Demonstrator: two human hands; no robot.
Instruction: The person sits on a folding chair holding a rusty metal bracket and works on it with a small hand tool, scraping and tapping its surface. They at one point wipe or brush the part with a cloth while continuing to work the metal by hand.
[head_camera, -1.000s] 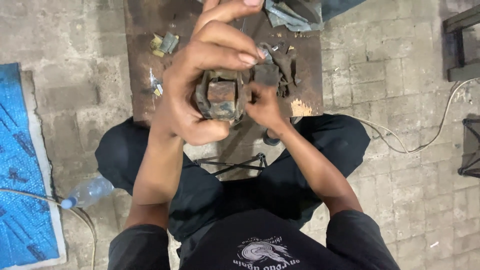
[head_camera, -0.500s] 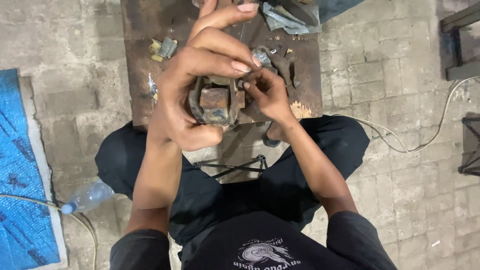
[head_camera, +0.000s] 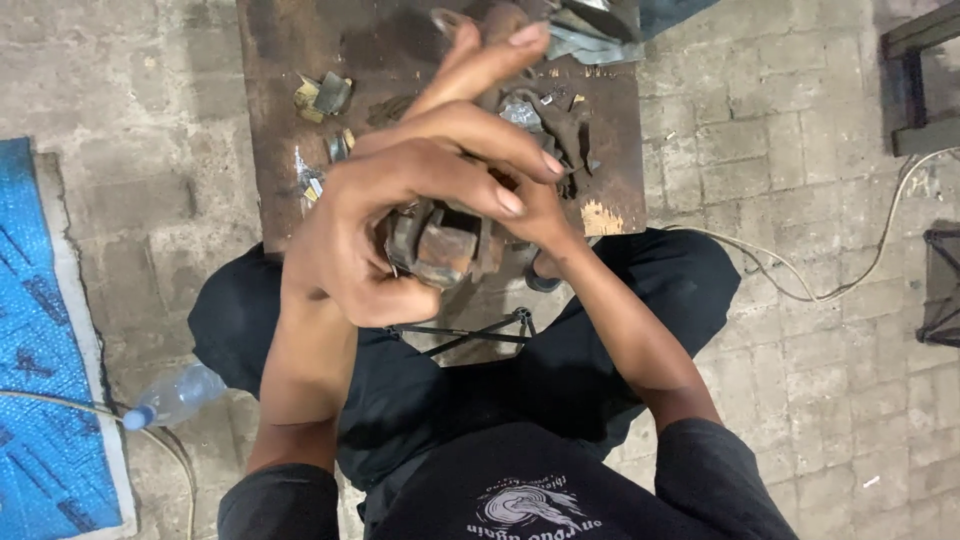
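Your left hand (head_camera: 400, 215) holds a rusty, boxy metal part (head_camera: 440, 245) raised above your lap — thumb curled under it, fingers (head_camera: 480, 185) arched over the top, index finger pointing away. Your right hand (head_camera: 535, 215) sits just behind the part, touching its far side; whether those fingers grip it you cannot tell. Beyond lies the stained wooden table (head_camera: 290, 130) with metal scraps (head_camera: 325, 95) — a plastic bottle (head_camera: 175, 397) rests on the floor by a blue mat (head_camera: 40, 400).
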